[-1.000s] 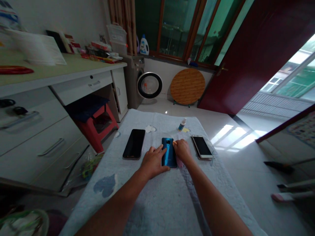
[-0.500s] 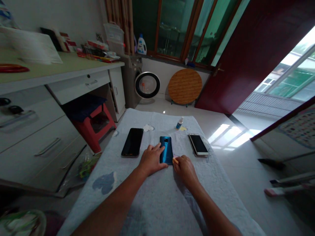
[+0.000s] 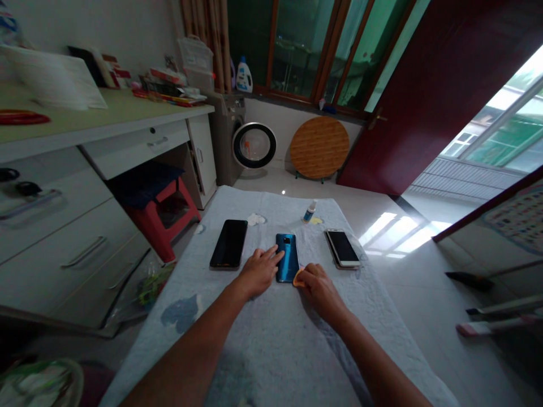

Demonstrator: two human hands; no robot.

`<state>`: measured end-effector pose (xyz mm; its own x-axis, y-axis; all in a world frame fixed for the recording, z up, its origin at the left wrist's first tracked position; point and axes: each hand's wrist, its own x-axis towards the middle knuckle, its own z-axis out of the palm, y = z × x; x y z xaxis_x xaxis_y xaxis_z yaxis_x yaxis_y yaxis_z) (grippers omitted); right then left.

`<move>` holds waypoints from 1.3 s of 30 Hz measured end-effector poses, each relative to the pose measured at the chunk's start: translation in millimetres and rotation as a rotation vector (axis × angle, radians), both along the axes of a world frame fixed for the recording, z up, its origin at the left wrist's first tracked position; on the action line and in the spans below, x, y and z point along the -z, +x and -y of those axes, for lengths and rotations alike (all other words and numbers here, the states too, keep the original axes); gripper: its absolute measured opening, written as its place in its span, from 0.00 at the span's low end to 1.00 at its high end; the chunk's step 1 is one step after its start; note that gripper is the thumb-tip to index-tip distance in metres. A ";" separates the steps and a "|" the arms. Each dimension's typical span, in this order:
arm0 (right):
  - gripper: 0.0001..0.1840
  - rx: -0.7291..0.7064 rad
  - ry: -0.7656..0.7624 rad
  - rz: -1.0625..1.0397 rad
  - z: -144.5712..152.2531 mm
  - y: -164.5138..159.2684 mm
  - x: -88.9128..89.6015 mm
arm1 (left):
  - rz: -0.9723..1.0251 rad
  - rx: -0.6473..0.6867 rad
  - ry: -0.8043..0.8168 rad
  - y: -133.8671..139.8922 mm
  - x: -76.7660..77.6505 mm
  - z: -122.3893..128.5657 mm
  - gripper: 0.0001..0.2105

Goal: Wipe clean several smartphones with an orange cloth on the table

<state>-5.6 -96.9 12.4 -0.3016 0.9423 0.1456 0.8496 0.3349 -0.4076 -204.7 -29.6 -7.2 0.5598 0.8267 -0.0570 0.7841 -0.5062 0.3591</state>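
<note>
A blue phone lies face down on the light cloth that covers the table, its camera block toward the far end. My left hand rests at the phone's left side with fingers stretched out, a couple of fingertips touching its back. At the near right corner of the phone, my right hand pinches a small orange pad against the edge; whether it is cloth or sponge I cannot tell. To the left lies a larger black-screened phone. On the right is a white-framed phone, seemingly on top of another flat thing.
A small spray bottle stands near the far edge of the covered table. Beyond are a washing machine with its door open and a round wooden board. A red stool sits by the desk at left.
My right hand has turned at the phone's near right corner, so more of the orange pad shows. My left thumb has drawn back from the phone's near edge.
</note>
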 end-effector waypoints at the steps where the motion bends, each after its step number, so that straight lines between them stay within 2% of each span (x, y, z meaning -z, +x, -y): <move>1: 0.07 -0.006 0.002 0.017 -1.7 -2.8 0.3 | 0.000 -0.006 -0.004 0.0 0.0 0.2 0.24; 13: 0.04 -0.084 0.152 0.193 -11.4 -51.3 10.9 | 0.032 0.005 0.004 -0.7 5.5 0.7 0.23; 17: 0.05 -0.071 0.111 0.151 -7.8 -43.5 7.5 | 0.035 0.015 0.014 -0.9 5.0 0.4 0.23; 24: 0.07 -0.035 0.010 0.041 -2.2 -7.7 -0.8 | 0.008 -0.001 0.015 0.9 3.0 0.0 0.24; 28: 0.09 -0.034 -0.017 0.014 -6.2 -1.0 -1.6 | 0.011 -0.014 -0.014 0.5 2.3 1.3 0.25; 33: 0.10 0.029 -0.012 0.034 -27.9 -7.0 0.4 | 0.031 0.003 -0.040 -1.3 0.5 3.7 0.34; 39: 0.12 0.137 0.029 0.123 -74.6 -10.2 8.3 | 0.039 -0.012 -0.034 -0.7 -1.5 5.0 0.34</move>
<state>-15.9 -22.3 4.1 -0.1877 0.9717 0.1431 0.9310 0.2225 -0.2895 -205.4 -34.6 -5.7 0.5526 0.8310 -0.0638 0.7749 -0.4840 0.4065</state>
